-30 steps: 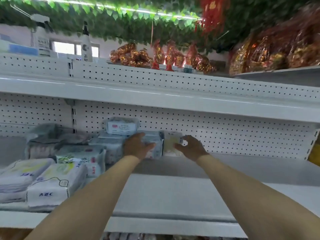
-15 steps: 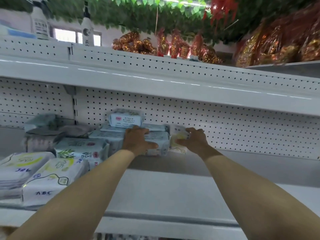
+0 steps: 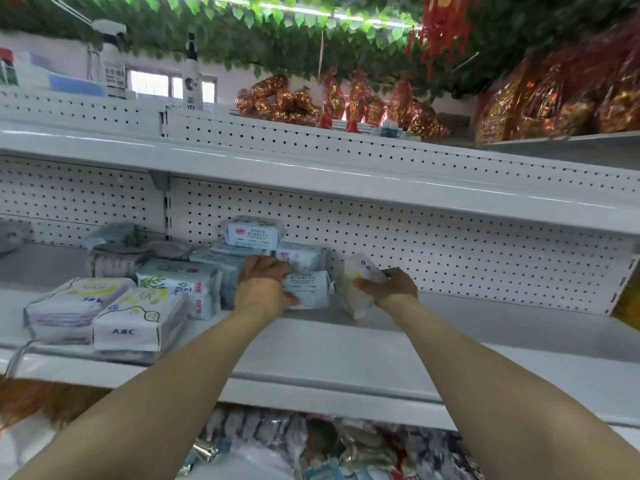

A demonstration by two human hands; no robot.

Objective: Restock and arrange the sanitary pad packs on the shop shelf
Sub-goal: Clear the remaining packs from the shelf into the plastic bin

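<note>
Several pale blue pad packs (image 3: 255,234) are stacked at the back of the white shelf (image 3: 346,355). My left hand (image 3: 263,287) grips the lowest pale blue pack (image 3: 310,289) at the stack's right end. My right hand (image 3: 389,287) holds a white pack with yellow print (image 3: 358,275), tilted and lifted off the shelf just right of the stack. Two white ABC packs (image 3: 135,320) lie near the front left.
The pegboard back wall (image 3: 450,251) rises behind the packs. An upper shelf (image 3: 311,174) overhangs them. Red and gold wrapped goods (image 3: 284,102) and bottles (image 3: 192,77) stand on top. More goods (image 3: 311,448) fill the level below.
My right hand has pulled the white pack away from the back wall and tilted it. My left hand has slid down onto the lowest blue pack. The camera has shifted.
</note>
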